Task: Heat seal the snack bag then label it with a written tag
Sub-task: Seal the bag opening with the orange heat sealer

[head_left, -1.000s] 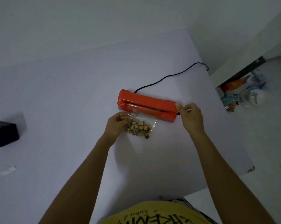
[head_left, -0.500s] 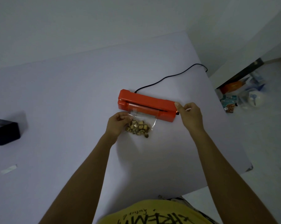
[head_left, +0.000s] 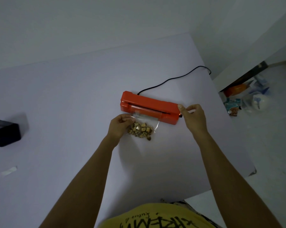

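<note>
- The orange heat sealer (head_left: 149, 106) lies on the counter (head_left: 65, 99), long axis left to right, slightly slanted.
- The clear snack bag (head_left: 143, 125) sits just in front of it, mouth in its slot.
- Left hand (head_left: 120, 125) pinches the bag's left edge; fingertips hidden.
- Right hand (head_left: 194, 116) grips the sealer's right end.

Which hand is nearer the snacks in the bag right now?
Left. The left hand pinches the clear bag at its left edge, right beside the snacks. The right hand is off at the right end of the orange sealer.
</note>
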Tool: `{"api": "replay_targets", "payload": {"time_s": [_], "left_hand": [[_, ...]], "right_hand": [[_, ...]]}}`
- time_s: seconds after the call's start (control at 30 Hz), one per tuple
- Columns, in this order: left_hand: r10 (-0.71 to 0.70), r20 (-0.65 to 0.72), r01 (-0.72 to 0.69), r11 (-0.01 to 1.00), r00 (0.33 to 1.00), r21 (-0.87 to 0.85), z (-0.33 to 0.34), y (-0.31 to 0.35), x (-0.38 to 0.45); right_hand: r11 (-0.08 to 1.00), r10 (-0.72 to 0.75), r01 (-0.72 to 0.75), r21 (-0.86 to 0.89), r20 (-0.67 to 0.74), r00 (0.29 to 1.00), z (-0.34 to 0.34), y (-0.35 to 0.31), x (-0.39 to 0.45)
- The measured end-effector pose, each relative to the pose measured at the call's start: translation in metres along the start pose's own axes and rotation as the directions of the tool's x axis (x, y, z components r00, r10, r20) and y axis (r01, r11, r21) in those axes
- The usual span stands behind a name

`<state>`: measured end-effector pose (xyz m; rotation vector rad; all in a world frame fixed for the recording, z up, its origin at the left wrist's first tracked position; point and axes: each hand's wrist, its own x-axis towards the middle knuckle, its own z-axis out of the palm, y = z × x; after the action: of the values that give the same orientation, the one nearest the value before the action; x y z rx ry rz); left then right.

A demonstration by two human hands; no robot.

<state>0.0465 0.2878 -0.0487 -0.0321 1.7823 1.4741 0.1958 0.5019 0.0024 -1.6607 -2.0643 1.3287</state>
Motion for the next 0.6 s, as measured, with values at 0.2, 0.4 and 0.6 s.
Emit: {"api": "replay_targets", "payload": {"time_s": [0.2,0.4,0.6], "left_hand": [[0.001,-0.003,-0.001,1.0,1.0,0.002,0.001,0.001,-0.001],[0.003,-0.008,-0.002,1.0,1.0,0.004,0.0,0.0,0.0],[0.005,-0.022,-0.005,1.0,1.0,-0.012,0.001,0.0,-0.001]], "right_hand": [[1.0,0.021,-0.021,0.012,0.01,1.0,-0.001,0.0,0.001],[0.999,-0.03,0.03,-0.015,0.007,1.0,-0.004,-0.007,-0.001],[0.998,-0.048,0.047,-0.035,-0.023,0.999,-0.009,-0.018,-0.008]]}}
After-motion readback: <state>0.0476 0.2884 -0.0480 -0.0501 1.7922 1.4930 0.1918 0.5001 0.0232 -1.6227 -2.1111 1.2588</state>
